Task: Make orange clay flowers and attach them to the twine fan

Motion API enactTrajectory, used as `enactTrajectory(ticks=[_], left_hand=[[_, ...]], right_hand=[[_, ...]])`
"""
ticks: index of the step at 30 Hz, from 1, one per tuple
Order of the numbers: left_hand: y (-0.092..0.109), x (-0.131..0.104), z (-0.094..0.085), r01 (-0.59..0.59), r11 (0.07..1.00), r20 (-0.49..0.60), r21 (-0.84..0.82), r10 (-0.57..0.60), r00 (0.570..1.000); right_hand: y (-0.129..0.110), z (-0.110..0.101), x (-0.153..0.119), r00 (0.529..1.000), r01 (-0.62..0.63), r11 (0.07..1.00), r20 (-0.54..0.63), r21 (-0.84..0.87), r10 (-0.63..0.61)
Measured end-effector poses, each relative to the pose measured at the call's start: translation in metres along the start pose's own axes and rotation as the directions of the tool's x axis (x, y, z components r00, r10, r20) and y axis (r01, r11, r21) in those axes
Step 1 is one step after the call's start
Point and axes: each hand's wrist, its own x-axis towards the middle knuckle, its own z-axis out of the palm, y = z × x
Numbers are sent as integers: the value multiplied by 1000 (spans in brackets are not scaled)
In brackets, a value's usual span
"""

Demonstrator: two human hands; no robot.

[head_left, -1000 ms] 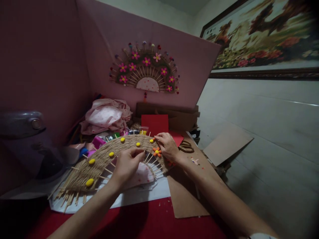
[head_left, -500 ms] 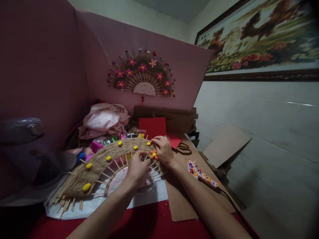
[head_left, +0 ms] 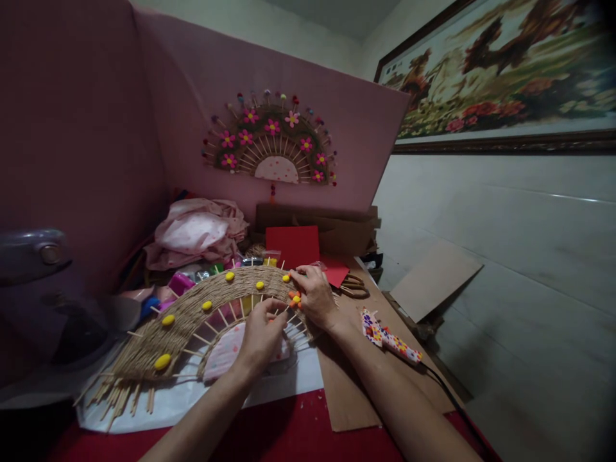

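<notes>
A fan-shaped panel of woven twine (head_left: pixel 183 327) on thin wooden sticks lies in front of me, dotted with several yellow discs (head_left: pixel 168 320). Near its right end sits a flower (head_left: pixel 295 299) with orange petals and a yellow centre. My right hand (head_left: pixel 315 296) rests over that end, its fingertips pinched at a small orange petal (head_left: pixel 290 274) beside a yellow disc. My left hand (head_left: pixel 260 333) is closed just left of the flower, above the panel's pale inner half-circle (head_left: pixel 224 353). A bit of orange shows between its fingers, mostly hidden.
A patterned glue gun (head_left: pixel 389 339) with a black cord lies on brown cardboard (head_left: pixel 351 398) at right. Scissors (head_left: pixel 356 287) and red paper (head_left: pixel 292 244) are behind. Pink cloth (head_left: pixel 192 231) is heaped at back left. A finished fan (head_left: pixel 272 141) hangs on the pink board.
The view has shifted slightly. My left hand's fingers have moved a little, and some orange now shows between them. My right hand stays at the same petal.
</notes>
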Motion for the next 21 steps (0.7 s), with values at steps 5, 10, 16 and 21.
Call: enactTrajectory(ticks=[5, 10, 16, 21], left_hand=[[-2, -3, 1, -51, 999, -33, 6, 51, 998], [-4, -2, 0, -74, 997, -27, 33, 75, 997], [-6, -1, 0, -59, 998, -27, 23, 60, 998], [-9, -1, 0, -62, 998, -17, 32, 63, 998]], right_hand=[[-1, 1, 0, 999, 25, 998, 29, -50, -23], [1, 0, 0, 1000, 13, 999, 24, -32, -12], [-2, -1, 1, 996, 47, 991, 75, -122, -38], [-3, -1, 1, 996, 69, 987, 67, -145, -60]])
